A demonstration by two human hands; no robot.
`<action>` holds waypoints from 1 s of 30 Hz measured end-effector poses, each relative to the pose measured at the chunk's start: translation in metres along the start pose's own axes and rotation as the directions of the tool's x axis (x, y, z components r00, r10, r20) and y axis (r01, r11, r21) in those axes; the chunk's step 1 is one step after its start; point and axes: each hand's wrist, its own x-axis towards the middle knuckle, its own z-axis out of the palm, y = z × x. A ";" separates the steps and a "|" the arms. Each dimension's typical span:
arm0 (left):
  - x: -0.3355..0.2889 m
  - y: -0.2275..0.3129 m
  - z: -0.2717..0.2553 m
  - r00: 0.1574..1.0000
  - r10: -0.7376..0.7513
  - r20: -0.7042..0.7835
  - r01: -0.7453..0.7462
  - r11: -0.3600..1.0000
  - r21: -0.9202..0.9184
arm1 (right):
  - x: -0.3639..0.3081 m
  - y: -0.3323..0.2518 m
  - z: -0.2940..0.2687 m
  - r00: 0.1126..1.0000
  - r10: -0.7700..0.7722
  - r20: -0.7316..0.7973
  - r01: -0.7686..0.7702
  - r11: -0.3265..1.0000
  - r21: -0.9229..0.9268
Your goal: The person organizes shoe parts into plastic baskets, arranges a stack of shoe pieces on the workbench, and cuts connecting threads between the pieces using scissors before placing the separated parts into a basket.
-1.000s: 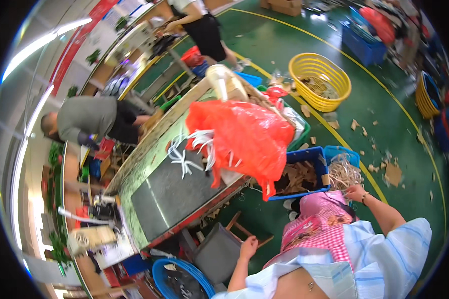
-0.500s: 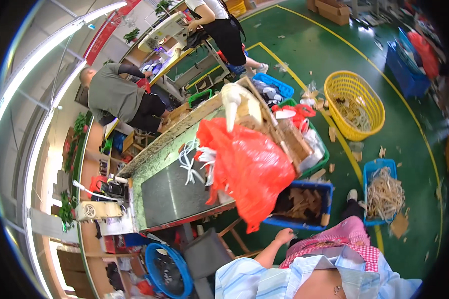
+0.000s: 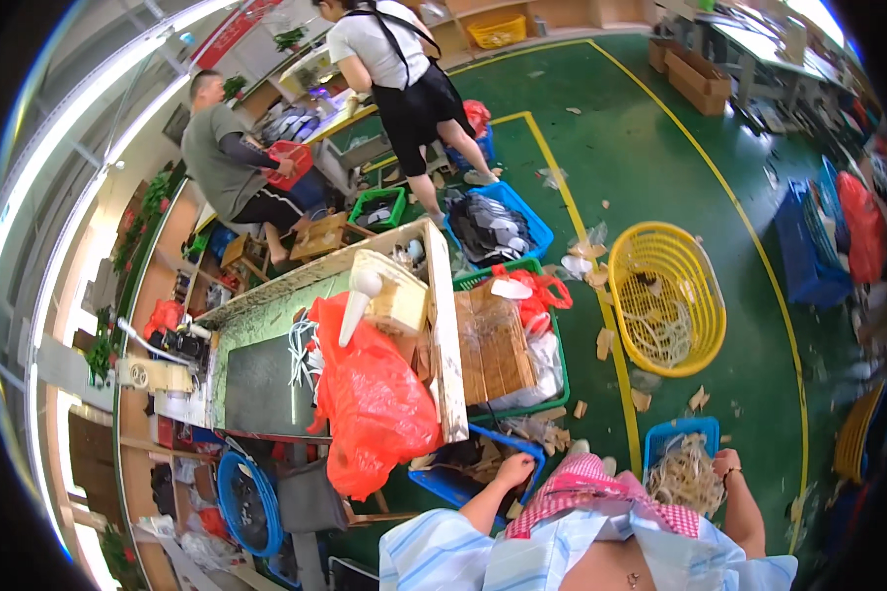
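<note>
My left hand [image 3: 513, 471] is curled at the right rim of a dark blue crate [image 3: 534, 479]. Scraps of brown card lie in the crate, which sits at an angle partly beneath the workbench end. To the right, my right hand [image 3: 726, 463] is closed at the edge of a light blue basket [image 3: 682, 426]. A tangled heap of beige strips [image 3: 682, 475] fills that basket. Both hands are small in view, so their fingertips are hard to make out.
The workbench [image 3: 451, 364] carries a red plastic bag [image 3: 379, 414] and a cream machine [image 3: 389, 300]. A green crate [image 3: 559, 394] and a yellow basket [image 3: 616, 305] stand on the floor. Two people work farther off: one in grey [image 3: 217, 158], one in white [image 3: 389, 49].
My right hand has come into view at the beige strips' basket. My left hand has reached the dark blue crate, now angled differently. The person in grey now holds a red basket.
</note>
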 end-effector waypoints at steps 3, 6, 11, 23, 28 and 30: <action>-0.001 -0.025 -0.001 0.983 -0.173 -0.067 0.177 0.982 0.065 | 0.036 -0.092 0.015 0.961 0.085 0.262 -0.146 0.963 0.226; 0.012 -0.034 0.000 0.864 -0.499 0.065 0.488 0.863 0.128 | 0.034 -0.209 0.043 0.915 -0.133 0.382 0.229 0.949 -0.219; 0.110 -0.115 0.083 0.984 -0.051 0.172 -0.100 0.639 0.762 | 0.097 -0.336 0.075 0.725 -0.326 0.606 0.678 0.491 -0.547; 0.380 0.189 -0.204 0.897 -0.136 -0.420 -0.098 0.866 -0.490 | 0.304 -0.623 0.071 0.819 -0.180 0.544 0.524 0.620 -0.584; 0.451 0.163 -0.217 0.863 -0.448 -0.235 0.012 0.482 -0.876 | 0.343 -0.790 0.129 0.771 0.089 0.631 0.453 0.619 -0.641; 0.475 0.137 -0.205 0.806 -0.523 -0.276 0.032 0.505 -0.863 | 0.382 -0.852 0.180 0.708 0.098 0.700 0.546 0.554 -0.629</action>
